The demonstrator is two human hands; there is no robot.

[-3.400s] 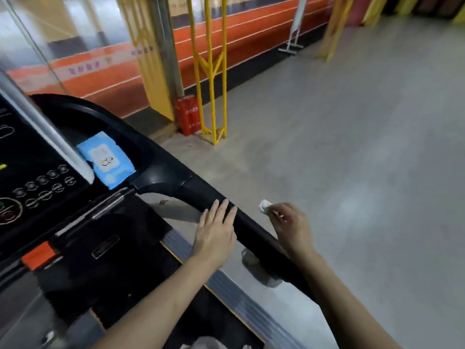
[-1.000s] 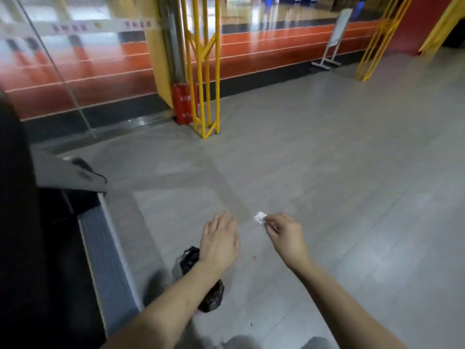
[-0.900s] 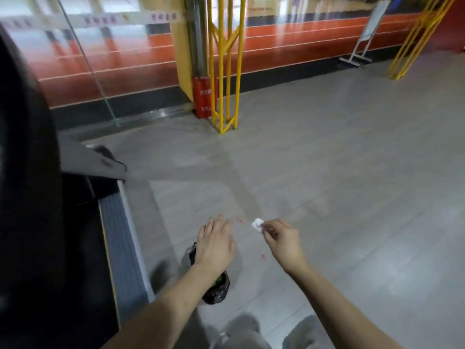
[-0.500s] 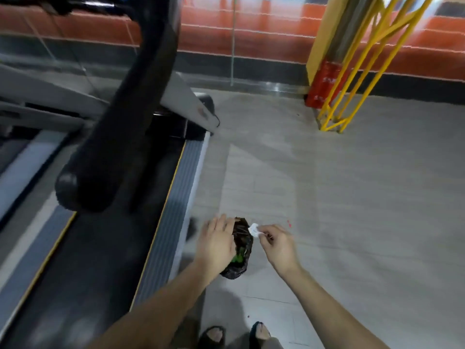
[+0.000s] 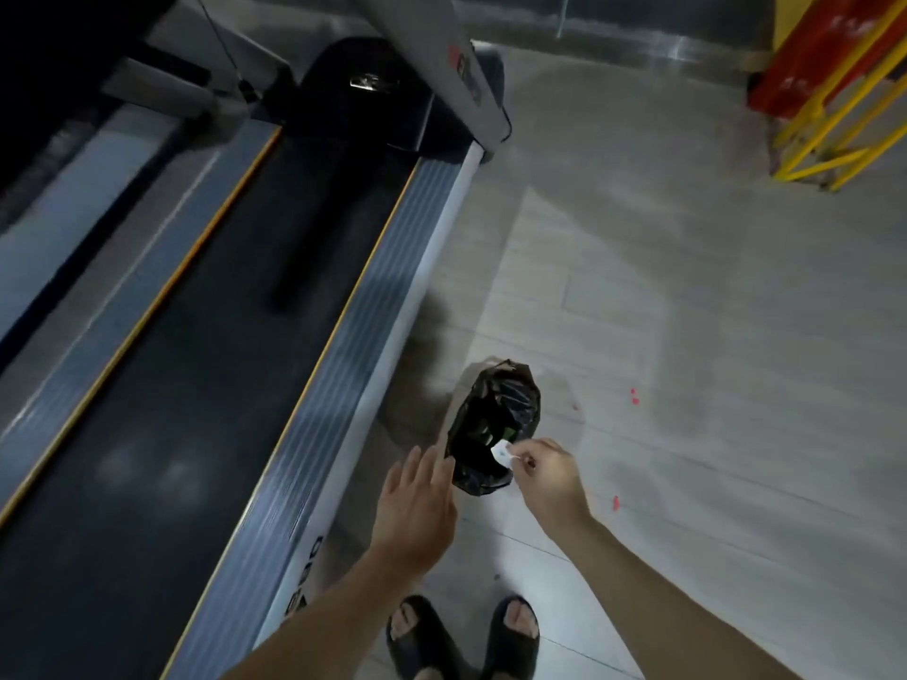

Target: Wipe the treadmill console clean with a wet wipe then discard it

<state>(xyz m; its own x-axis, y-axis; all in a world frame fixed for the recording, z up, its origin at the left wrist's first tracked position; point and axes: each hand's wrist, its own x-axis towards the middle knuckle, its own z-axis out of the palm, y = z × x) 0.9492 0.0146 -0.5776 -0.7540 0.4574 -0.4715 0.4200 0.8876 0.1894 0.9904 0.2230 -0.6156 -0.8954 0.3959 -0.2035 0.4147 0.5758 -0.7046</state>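
- The right hand [image 5: 547, 476] pinches a small wadded wet wipe [image 5: 503, 454] between thumb and fingertips, the rest of the fingers curled in around it.
- The wipe hangs at the near right edge of the black rubbish bag [image 5: 493, 424], which sits on the grey floor [image 5: 687, 336] just beside the treadmill's side rail [image 5: 373, 336].
- The bag's mouth appears to gape upward and lie a little ahead and to the left of the wipe; the right hand is the nearer of the two to that opening, nearly over it.
- The bag is longer than wide, its long axis running away from the person, roughly along the treadmill.
- The left hand [image 5: 417, 507] is flat with straight fingers and holds nothing; its fingertips reach the bag's near left edge, though actual contact cannot be told.
- Judged from this, the wiping is done and the discard is in hand: a short shift of the right hand forward and left over the mouth, then letting go.
- The risk is that the light wipe falls on the bag's crumpled rim or outside it.
- The person's feet in dark sandals [image 5: 461, 635] stand just behind the bag.
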